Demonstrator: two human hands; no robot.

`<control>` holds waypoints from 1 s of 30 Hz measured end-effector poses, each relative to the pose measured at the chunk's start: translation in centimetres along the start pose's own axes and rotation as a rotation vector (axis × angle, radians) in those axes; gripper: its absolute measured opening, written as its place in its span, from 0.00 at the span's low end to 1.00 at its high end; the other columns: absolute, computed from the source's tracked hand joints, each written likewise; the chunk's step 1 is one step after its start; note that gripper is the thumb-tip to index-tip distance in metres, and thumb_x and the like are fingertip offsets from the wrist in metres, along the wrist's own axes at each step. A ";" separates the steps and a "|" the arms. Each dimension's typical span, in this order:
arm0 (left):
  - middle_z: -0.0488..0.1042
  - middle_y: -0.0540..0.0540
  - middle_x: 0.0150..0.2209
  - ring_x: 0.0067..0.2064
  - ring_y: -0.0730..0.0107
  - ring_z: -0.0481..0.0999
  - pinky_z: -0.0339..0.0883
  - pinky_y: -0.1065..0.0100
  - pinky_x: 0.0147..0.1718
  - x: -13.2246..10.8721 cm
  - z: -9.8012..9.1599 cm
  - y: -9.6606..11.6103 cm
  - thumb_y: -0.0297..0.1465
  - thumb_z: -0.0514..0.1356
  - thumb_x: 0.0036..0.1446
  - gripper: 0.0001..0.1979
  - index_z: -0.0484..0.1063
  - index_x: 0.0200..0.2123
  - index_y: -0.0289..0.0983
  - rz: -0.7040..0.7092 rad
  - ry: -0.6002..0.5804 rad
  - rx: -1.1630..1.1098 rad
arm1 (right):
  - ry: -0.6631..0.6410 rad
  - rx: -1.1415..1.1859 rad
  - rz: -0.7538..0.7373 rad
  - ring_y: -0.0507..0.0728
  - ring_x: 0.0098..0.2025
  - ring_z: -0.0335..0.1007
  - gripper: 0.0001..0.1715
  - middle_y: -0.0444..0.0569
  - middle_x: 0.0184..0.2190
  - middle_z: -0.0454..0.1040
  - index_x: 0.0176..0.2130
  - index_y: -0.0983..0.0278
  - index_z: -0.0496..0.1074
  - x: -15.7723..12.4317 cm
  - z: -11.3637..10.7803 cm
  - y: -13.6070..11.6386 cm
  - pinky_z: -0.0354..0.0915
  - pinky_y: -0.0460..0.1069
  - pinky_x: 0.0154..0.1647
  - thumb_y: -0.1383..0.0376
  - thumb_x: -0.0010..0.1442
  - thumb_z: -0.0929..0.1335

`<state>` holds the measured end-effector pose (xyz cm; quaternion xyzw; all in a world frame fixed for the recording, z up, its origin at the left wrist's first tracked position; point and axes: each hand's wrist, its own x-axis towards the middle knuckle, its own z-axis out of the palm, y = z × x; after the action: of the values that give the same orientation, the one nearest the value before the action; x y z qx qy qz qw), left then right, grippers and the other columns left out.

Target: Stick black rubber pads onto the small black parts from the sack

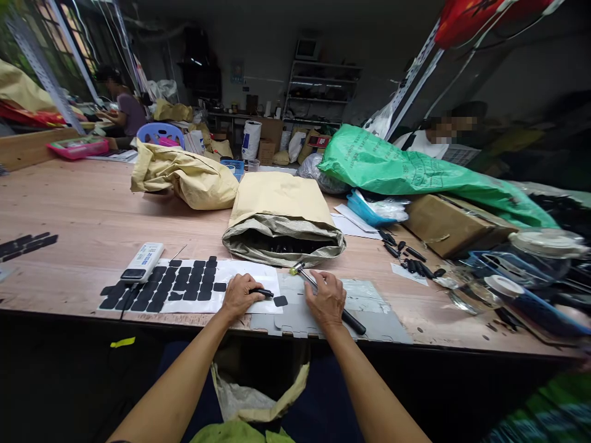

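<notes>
My left hand [240,295] rests on the table edge, fingers closed on a small black stick-like part [262,293] lying on a white sheet [249,274]. A black square pad [280,301] lies just right of it. My right hand [327,298] grips a small hammer [323,294] with a black handle, its metal head with a yellow tip pointing left over a grey plate [369,307]. Several black pads [170,286] sit in rows on the white sheet to the left.
An open tan paper sack [281,215] holding black parts lies behind my hands. A white remote-like device [143,261] lies left. Loose black parts [410,258], a cardboard box [450,224], a green bag [406,169] and jars [540,252] crowd the right. Two other people sit at the back.
</notes>
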<state>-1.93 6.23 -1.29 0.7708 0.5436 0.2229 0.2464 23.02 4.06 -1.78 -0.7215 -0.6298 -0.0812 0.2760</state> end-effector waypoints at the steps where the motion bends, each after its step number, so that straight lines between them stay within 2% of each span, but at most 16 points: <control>1: 0.75 0.50 0.39 0.44 0.62 0.68 0.59 0.62 0.45 0.0 0.0 0.0 0.38 0.64 0.56 0.09 0.81 0.40 0.47 -0.001 -0.002 0.002 | -0.003 -0.052 0.055 0.60 0.48 0.61 0.19 0.53 0.47 0.70 0.51 0.61 0.74 0.0 0.1 0.4 0.56 0.53 0.45 0.62 0.61 0.66; 6: 0.75 0.50 0.39 0.43 0.62 0.68 0.59 0.61 0.44 -0.1 -0.3 0.2 0.37 0.61 0.59 0.09 0.80 0.41 0.46 0.017 -0.005 0.023 | -0.144 -0.148 0.072 0.58 0.44 0.61 0.15 0.52 0.45 0.70 0.47 0.60 0.75 0.0 0.5 0.8 0.52 0.51 0.41 0.61 0.65 0.64; 12: 0.75 0.49 0.39 0.43 0.63 0.68 0.59 0.61 0.44 -0.2 0.0 -0.2 0.36 0.61 0.60 0.09 0.80 0.42 0.45 0.067 0.031 0.053 | -0.152 -0.156 0.055 0.58 0.44 0.61 0.14 0.52 0.44 0.71 0.47 0.60 0.75 0.3 0.3 0.5 0.51 0.51 0.40 0.62 0.65 0.64; 17: 0.73 0.49 0.38 0.43 0.63 0.69 0.61 0.62 0.44 -0.1 0.5 -0.4 0.34 0.63 0.58 0.10 0.80 0.44 0.45 0.043 0.094 0.039 | -0.154 -0.111 0.036 0.57 0.41 0.62 0.14 0.52 0.39 0.72 0.46 0.63 0.75 -0.5 0.0 0.4 0.52 0.50 0.39 0.65 0.66 0.62; 21: 0.73 0.49 0.38 0.43 0.63 0.69 0.61 0.62 0.45 -0.1 0.5 -0.3 0.33 0.63 0.57 0.10 0.80 0.43 0.45 0.031 0.092 0.046 | -0.150 0.083 0.037 0.55 0.40 0.64 0.16 0.50 0.38 0.72 0.47 0.62 0.75 -1.6 -0.6 -1.0 0.56 0.49 0.41 0.63 0.67 0.60; 24: 0.73 0.49 0.38 0.43 0.64 0.69 0.61 0.62 0.45 0.0 0.5 -0.4 0.33 0.63 0.58 0.10 0.80 0.43 0.46 0.035 0.088 0.050 | -0.224 0.225 0.093 0.55 0.40 0.66 0.16 0.48 0.39 0.72 0.47 0.59 0.75 -1.4 -0.9 -2.7 0.58 0.48 0.40 0.61 0.65 0.62; 27: 0.73 0.49 0.38 0.43 0.64 0.69 0.61 0.62 0.45 0.2 0.6 -0.6 0.34 0.64 0.57 0.10 0.80 0.43 0.48 0.032 0.072 0.047 | -0.318 0.217 0.110 0.56 0.40 0.66 0.15 0.49 0.39 0.71 0.46 0.58 0.76 -0.6 -0.6 -4.3 0.58 0.49 0.38 0.61 0.63 0.63; 30: 0.72 0.50 0.39 0.44 0.64 0.69 0.61 0.62 0.46 0.3 0.6 -0.8 0.34 0.64 0.56 0.11 0.81 0.43 0.49 0.024 0.053 0.044 | -0.314 0.111 0.087 0.58 0.42 0.65 0.14 0.52 0.39 0.71 0.43 0.59 0.77 0.2 0.3 -5.0 0.57 0.50 0.38 0.63 0.63 0.63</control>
<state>-2.09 6.65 -2.21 0.7764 0.5454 0.2342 0.2121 18.24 4.60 -0.44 -0.7356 -0.6368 0.0792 0.2169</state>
